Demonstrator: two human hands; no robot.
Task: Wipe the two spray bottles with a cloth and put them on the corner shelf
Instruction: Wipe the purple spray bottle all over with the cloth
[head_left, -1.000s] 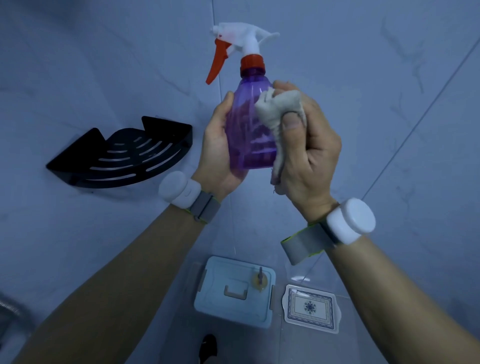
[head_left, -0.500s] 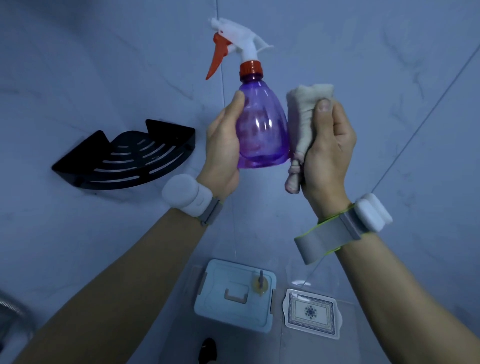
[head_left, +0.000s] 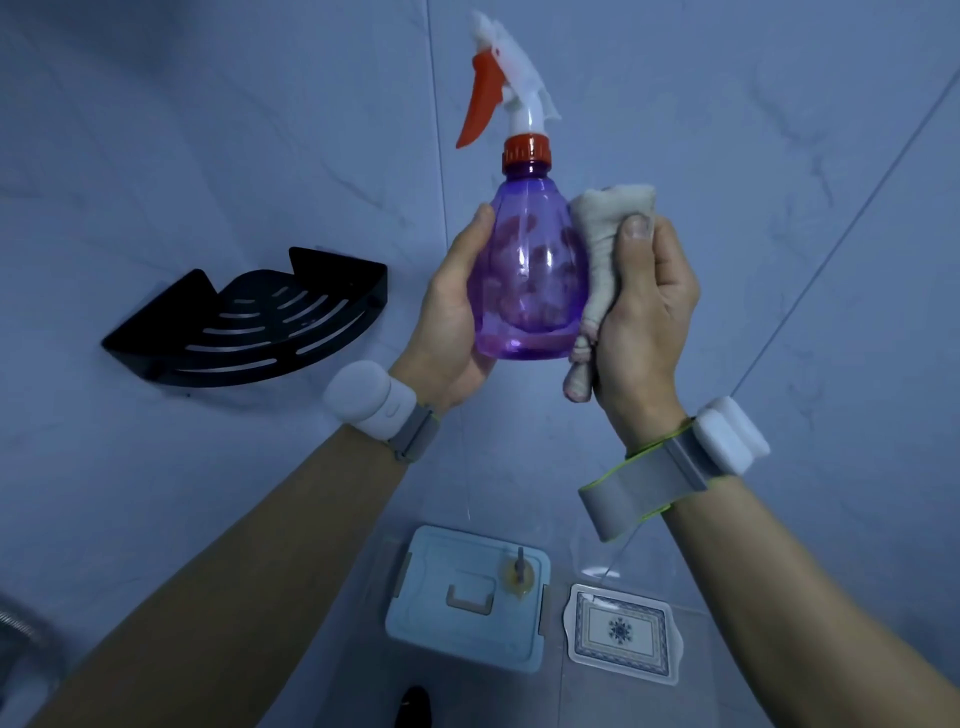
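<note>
- Now the left hand (head_left: 452, 322) grips the purple spray bottle (head_left: 524, 280) from its left side, with the thumb up along the near face and the fingers curled behind, showing through the plastic.
- Upright, the bottle sits between both hands; its orange trigger points left.
- The right hand (head_left: 644, 322) clamps a bunched pale cloth (head_left: 602, 244) — thumb on top — and the cloth touches the bottle's right flank.
- The black corner shelf (head_left: 249, 327) hangs left of the left hand, well apart.
- Below the hands lie a blue box (head_left: 467, 597) and a patterned tray (head_left: 621, 631).
</note>
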